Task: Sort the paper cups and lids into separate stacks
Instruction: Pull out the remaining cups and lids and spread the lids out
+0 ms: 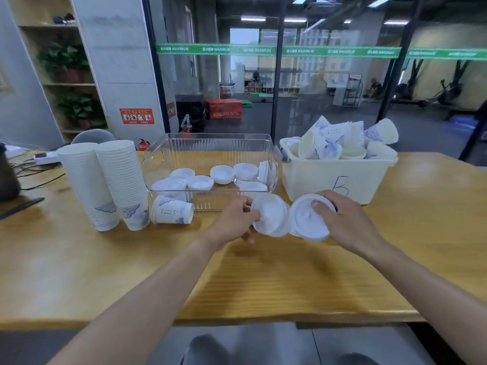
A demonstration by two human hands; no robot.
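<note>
My left hand pinches a small stack of white lids just above the wooden table. Beside it, my right hand grips another white lid, thumb on its top; the two lids nearly touch edge to edge. Behind my hands a clear plastic bin holds several loose white lids. A white tub at the right is heaped with loose paper cups. Two tall upside-down cup stacks stand at the left, with one cup lying on its side next to them.
The yellow wooden table runs to its front edge near me. A power strip and cables lie at the far left, by a dark object. A glass wall stands behind the table.
</note>
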